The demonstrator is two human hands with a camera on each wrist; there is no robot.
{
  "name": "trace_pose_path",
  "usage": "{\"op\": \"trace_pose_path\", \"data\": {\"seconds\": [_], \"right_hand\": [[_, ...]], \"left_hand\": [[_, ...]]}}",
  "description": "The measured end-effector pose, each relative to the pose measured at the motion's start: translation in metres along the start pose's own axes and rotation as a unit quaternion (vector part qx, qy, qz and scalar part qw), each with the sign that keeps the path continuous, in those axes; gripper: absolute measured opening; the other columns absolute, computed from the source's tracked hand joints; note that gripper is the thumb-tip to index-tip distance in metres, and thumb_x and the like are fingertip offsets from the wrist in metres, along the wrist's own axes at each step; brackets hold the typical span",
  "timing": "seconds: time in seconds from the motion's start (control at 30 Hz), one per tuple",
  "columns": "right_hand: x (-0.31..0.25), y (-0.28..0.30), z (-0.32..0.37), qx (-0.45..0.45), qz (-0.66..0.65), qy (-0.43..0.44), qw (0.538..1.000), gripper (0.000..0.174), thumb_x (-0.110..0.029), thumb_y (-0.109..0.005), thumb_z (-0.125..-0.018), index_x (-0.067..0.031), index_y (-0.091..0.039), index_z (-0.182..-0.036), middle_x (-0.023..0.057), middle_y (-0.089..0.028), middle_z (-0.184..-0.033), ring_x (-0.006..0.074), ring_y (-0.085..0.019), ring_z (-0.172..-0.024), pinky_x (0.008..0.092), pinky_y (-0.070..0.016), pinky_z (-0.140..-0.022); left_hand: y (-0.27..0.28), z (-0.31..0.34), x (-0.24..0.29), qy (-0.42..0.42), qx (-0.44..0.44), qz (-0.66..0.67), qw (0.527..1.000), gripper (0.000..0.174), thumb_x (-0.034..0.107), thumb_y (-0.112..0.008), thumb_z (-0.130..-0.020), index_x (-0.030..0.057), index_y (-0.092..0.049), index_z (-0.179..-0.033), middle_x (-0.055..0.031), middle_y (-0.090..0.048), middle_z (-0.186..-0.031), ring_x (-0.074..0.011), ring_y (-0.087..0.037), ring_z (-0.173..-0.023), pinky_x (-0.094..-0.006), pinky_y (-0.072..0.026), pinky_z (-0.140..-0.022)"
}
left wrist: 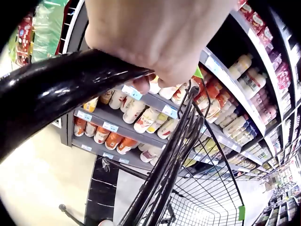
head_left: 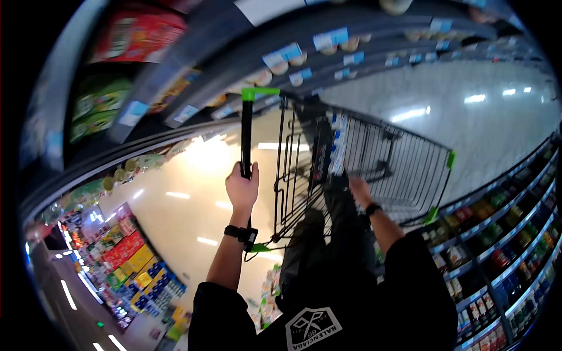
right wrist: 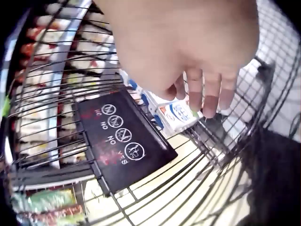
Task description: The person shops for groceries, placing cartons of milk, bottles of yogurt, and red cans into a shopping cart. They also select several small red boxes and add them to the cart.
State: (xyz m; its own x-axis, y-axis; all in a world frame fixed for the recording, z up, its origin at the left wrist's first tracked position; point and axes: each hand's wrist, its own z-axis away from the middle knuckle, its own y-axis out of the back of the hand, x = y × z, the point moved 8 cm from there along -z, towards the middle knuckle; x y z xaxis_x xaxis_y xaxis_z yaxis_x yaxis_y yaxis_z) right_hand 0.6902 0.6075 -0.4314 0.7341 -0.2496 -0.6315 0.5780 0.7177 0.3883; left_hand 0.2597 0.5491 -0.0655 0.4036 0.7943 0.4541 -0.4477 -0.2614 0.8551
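My left hand (head_left: 242,186) grips the black handle (head_left: 247,131) of a wire shopping cart (head_left: 283,169); the handle has green end pieces. In the left wrist view the fingers curl over the bar and are mostly hidden behind the hand. My right hand (head_left: 359,192) is over the cart basket. White and blue cartons (right wrist: 176,117) lie in a row inside, beside a black panel (right wrist: 127,143) printed with round symbols. Seen from the right wrist, the fingers hang down loosely and overlap the end of the nearest carton.
Shelves of bottles (left wrist: 136,113) with blue price tags run close along the cart's left side. More stocked shelves (head_left: 497,234) stand on the right. Behind on the left is a display of colourful packs (head_left: 137,263). A shiny floor aisle (head_left: 468,93) stretches ahead of the cart.
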Motion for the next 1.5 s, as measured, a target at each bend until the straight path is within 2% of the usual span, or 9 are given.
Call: {"op": "trace_pose_path", "data": {"seconds": [0.07,0.17,0.3,0.47,0.63,0.93,1.13,1.33,1.5], "right_hand": [[-0.082,0.075,0.067,-0.041,0.018,0.005,0.999,0.030,-0.029,-0.051,-0.104,-0.0028,-0.063,-0.094,0.0230,-0.069,-0.093,0.0437,-0.066,-0.090,0.0548,-0.0496,-0.074],[-0.069,0.146,0.128,0.107,0.136,0.138,0.975,0.023,-0.020,-0.056,-0.099,-0.0031,-0.068,-0.109,0.0243,-0.067,-0.085,0.0464,-0.065,-0.085,0.0524,-0.0509,-0.071],[-0.129,0.228,0.251,0.204,0.112,0.117,0.965,0.021,-0.008,-0.063,-0.092,-0.0016,-0.070,-0.110,0.0190,-0.072,-0.087,0.0320,-0.071,-0.077,0.0400,-0.0553,-0.069],[-0.110,0.261,0.329,0.304,-0.215,0.146,0.917,0.019,-0.011,-0.057,-0.102,-0.0036,-0.067,-0.117,0.0027,-0.069,-0.090,0.0108,-0.064,-0.072,0.0260,-0.0488,-0.062],[-0.092,0.288,0.435,0.637,-0.363,0.068,0.677,0.020,-0.016,-0.060,-0.102,-0.0041,-0.066,-0.117,0.0035,-0.066,-0.087,0.0091,-0.059,-0.069,0.0233,-0.0459,-0.061],[-0.266,0.323,0.383,0.346,-0.334,0.268,0.835,0.020,-0.010,-0.059,-0.101,-0.0003,-0.063,-0.118,0.0048,-0.067,-0.090,0.0099,-0.061,-0.072,0.0229,-0.0482,-0.063],[-0.313,0.288,0.383,0.313,-0.307,0.287,0.852,0.022,-0.008,-0.061,-0.098,0.0010,-0.065,-0.117,0.0044,-0.067,-0.092,0.0104,-0.063,-0.075,0.0241,-0.0513,-0.067],[-0.283,0.278,0.389,0.371,-0.343,0.259,0.823,0.019,-0.008,-0.060,-0.099,0.0012,-0.066,-0.114,0.0045,-0.066,-0.090,0.0099,-0.062,-0.074,0.0231,-0.0510,-0.067],[-0.314,0.287,0.373,0.370,-0.334,0.287,0.818,0.019,-0.007,-0.060,-0.097,0.0009,-0.067,-0.113,0.0047,-0.067,-0.087,0.0093,-0.060,-0.071,0.0231,-0.0495,-0.066]], "left_hand": [[0.002,0.001,-0.002,-0.020,0.008,-0.026,0.999,0.036,0.036,-0.070,-0.094,0.0037,-0.058,-0.082,-0.0161,-0.064,-0.064,-0.0397,-0.065,-0.060,-0.0487,-0.0516,-0.058],[0.004,0.002,-0.008,-0.038,0.028,-0.054,0.997,0.037,0.041,-0.064,-0.096,0.0051,-0.060,-0.092,-0.0201,-0.069,-0.076,-0.0443,-0.068,-0.071,-0.0552,-0.0541,-0.065],[-0.004,-0.003,-0.015,-0.043,-0.018,-0.040,0.998,0.040,0.042,-0.062,-0.098,0.0046,-0.055,-0.112,-0.0223,-0.071,-0.080,-0.0454,-0.069,-0.076,-0.0567,-0.0548,-0.068],[-0.023,0.014,-0.044,-0.081,-0.149,0.082,0.982,0.054,0.038,-0.073,-0.091,0.0013,-0.047,-0.121,-0.0240,-0.071,-0.090,-0.0457,-0.070,-0.084,-0.0539,-0.0547,-0.072],[0.029,0.086,-0.065,-0.154,-0.195,0.063,0.967,0.069,0.035,-0.073,-0.091,-0.0013,-0.042,-0.142,-0.0270,-0.069,-0.109,-0.0403,-0.070,-0.096,-0.0481,-0.0554,-0.084],[0.041,0.133,-0.122,-0.128,-0.111,0.157,0.973,0.063,0.030,-0.073,-0.092,0.0037,-0.048,-0.144,-0.0224,-0.066,-0.126,-0.0362,-0.067,-0.106,-0.0451,-0.0549,-0.090],[0.063,0.145,-0.106,-0.164,-0.034,0.198,0.966,0.052,0.021,-0.072,-0.092,0.0006,-0.055,-0.137,-0.0203,-0.065,-0.128,-0.0343,-0.066,-0.109,-0.0434,-0.0540,-0.094],[0.151,0.110,-0.020,-0.248,0.010,0.208,0.946,0.035,0.016,-0.070,-0.093,0.0030,-0.063,-0.125,-0.0178,-0.066,-0.116,-0.0345,-0.065,-0.102,-0.0428,-0.0511,-0.082],[0.262,0.090,0.109,-0.414,0.117,0.209,0.878,0.029,0.011,-0.069,-0.093,0.0020,-0.064,-0.120,-0.0166,-0.064,-0.120,-0.0375,-0.059,-0.114,-0.0429,-0.0469,-0.099]]}}
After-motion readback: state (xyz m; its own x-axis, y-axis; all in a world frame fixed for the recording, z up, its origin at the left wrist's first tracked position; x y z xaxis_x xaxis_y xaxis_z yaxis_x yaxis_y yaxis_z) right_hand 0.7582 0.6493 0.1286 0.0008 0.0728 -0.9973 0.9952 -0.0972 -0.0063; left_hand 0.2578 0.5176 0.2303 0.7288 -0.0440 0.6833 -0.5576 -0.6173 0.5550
